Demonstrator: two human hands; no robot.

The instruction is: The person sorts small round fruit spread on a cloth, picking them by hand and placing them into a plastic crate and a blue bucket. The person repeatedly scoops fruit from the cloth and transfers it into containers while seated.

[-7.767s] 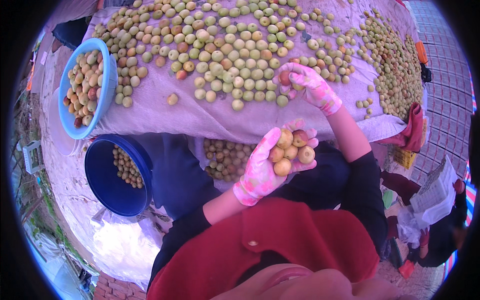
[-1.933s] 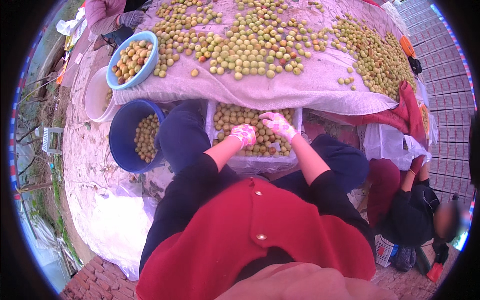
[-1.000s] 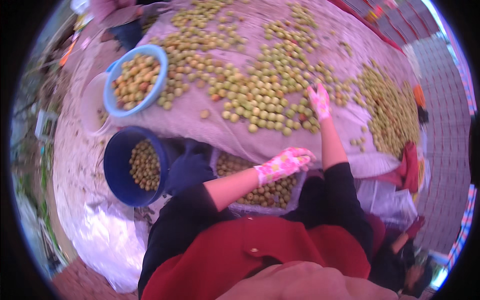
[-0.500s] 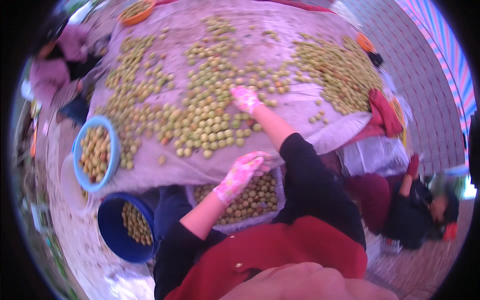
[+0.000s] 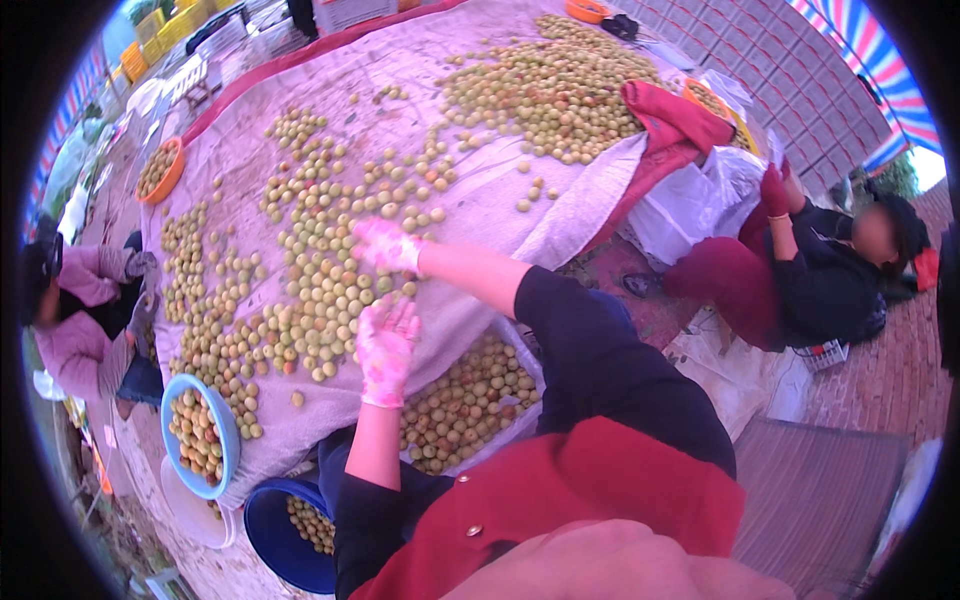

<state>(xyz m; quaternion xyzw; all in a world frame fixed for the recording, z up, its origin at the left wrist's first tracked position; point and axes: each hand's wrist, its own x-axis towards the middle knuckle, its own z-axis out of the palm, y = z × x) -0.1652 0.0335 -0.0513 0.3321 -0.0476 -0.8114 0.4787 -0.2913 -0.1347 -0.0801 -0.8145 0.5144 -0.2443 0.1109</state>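
Small round yellow-green fruits (image 5: 325, 270), some with a reddish blush, lie spread over a pale pinkish cloth (image 5: 440, 320). Both my hands wear pink patterned gloves. My right hand (image 5: 388, 247) reaches left over the middle heap, fingers stretched out against the fruits and slightly blurred. Just nearer, my left hand (image 5: 388, 348) is at the heap's near edge with its fingers extended and apart; no fruit shows in it. Below, between my legs, stands a lined crate (image 5: 538, 375) full of the same fruits, partly hidden by my left forearm.
At left are a light-blue basin (image 5: 232, 440) of fruits, a whitish tub (image 5: 185, 510) and a dark-blue bucket (image 5: 265, 535). An orange bowl (image 5: 178, 180) stands at the far left. One person (image 5: 80, 310) sits at left, another (image 5: 830, 270) at right beside white plastic bags (image 5: 690, 205).
The view has turned to the right. My left hand has moved from above the crate up to the fruits' edge, its fingers now spread. My right hand remains over the middle heap.
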